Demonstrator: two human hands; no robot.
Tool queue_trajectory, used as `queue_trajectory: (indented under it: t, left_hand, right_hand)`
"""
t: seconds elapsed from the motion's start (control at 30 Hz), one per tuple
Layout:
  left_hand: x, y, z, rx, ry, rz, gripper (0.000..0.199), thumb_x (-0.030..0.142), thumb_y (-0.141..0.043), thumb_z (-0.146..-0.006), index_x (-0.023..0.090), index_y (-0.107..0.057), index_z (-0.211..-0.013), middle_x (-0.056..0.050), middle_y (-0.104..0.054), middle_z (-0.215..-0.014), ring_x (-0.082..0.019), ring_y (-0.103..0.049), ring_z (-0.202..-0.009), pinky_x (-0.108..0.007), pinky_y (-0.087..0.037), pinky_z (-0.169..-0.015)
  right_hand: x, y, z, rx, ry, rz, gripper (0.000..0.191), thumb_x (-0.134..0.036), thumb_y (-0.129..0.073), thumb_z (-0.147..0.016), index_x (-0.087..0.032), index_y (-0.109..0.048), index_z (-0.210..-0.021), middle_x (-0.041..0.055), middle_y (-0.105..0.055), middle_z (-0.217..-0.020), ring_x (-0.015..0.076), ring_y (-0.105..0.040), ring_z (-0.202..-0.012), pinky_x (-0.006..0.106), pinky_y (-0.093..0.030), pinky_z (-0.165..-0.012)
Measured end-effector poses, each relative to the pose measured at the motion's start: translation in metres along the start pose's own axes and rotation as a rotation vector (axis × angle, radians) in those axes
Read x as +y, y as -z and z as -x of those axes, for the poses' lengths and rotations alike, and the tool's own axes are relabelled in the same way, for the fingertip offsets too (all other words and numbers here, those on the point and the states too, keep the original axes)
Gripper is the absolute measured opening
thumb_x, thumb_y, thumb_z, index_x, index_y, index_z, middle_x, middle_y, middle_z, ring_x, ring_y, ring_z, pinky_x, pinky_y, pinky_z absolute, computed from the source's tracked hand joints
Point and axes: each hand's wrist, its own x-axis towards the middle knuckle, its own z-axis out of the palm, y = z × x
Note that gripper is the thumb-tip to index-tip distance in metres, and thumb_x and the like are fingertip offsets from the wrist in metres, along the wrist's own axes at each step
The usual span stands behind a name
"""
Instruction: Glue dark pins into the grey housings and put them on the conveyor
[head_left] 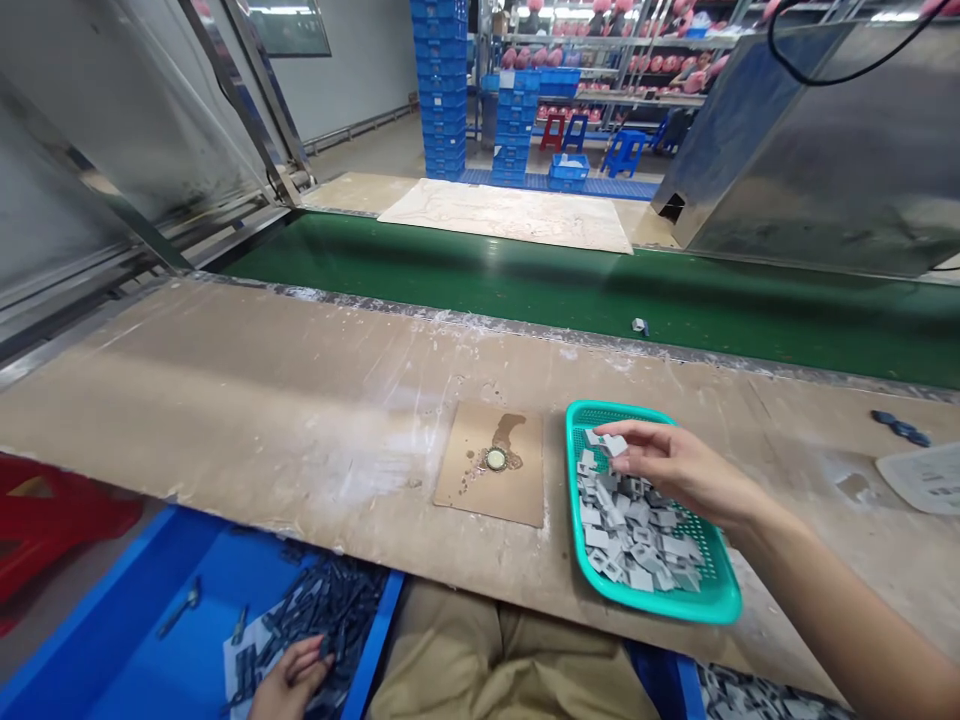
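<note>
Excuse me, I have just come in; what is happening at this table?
The person's right hand pinches at least one pale piece over the green basket of similar pieces. The left hand is down in the blue bin at a pile of dark parts; whether it grips one is unclear. On the table, a small round object sits on cardboard beside the basket.

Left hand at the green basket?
No, the left hand is among the dark parts in the blue bin.
</note>
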Motion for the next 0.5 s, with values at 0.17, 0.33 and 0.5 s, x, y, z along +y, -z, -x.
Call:
queue_trajectory:
  t: [0.17,0.33,0.5]
  left_hand:
    - [0.026,0.003,0.02,0.055,0.036,0.051,0.05,0.039,-0.083,-0.036,0.018,-0.065,-0.078,-0.012,-0.072,-0.084,-0.04,-0.054,-0.113,-0.044,-0.05,-0.087]
    - [0.049,0.011,0.048,-0.005,0.055,0.259,0.06,0.034,-0.085,-0.045,0.018,-0.067,-0.1,-0.008,-0.071,-0.094,-0.029,-0.059,-0.107,-0.025,-0.053,-0.07]
    - [0.073,-0.001,0.079,-0.021,0.051,0.635,0.055,0.014,-0.087,-0.043,0.018,-0.068,-0.095,-0.004,-0.07,-0.094,-0.01,-0.06,-0.06,-0.015,-0.05,-0.051]
  right_hand:
    - [-0.005,-0.01,0.001,-0.043,0.045,-0.002,0.046,-0.05,-0.07,-0.072,-0.015,-0.067,-0.103,0.0056,-0.068,-0.074,0.0195,-0.063,-0.069,0.034,-0.051,-0.07]
    - [-0.014,-0.026,-0.004,0.063,0.096,0.083,0.036,-0.04,-0.073,-0.069,-0.024,-0.073,-0.101,0.0075,-0.068,-0.106,0.0246,-0.067,-0.084,0.037,-0.052,-0.081]
    - [-0.013,-0.044,-0.018,-0.075,0.109,-0.079,0.049,-0.039,-0.072,-0.07,-0.022,-0.066,-0.115,0.0074,-0.07,-0.09,0.0222,-0.066,-0.08,0.037,-0.053,-0.077]
